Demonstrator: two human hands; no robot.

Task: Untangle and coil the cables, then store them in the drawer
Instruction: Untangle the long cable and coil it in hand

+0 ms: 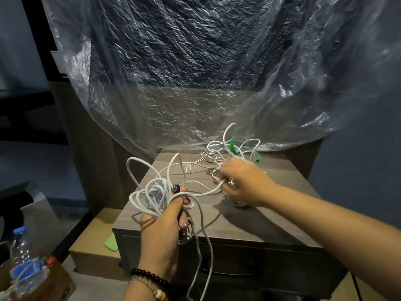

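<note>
Loose white cable loops crowd the near left of the cabinet top, with a tangle of white and green cable piled at the back edge. Plastic sheeting hangs right down to that back edge, closing off the far side. Bare wood lies open along the near right. Strands dangle over the drawer front.

Left wrist: black bead bracelet, multicoloured bead bracelet; dark-painted nails.

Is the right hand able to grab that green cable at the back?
Probably yes. The right hand is just in front of the green cable, with only loose white cables between them, though it already pinches one.
</note>
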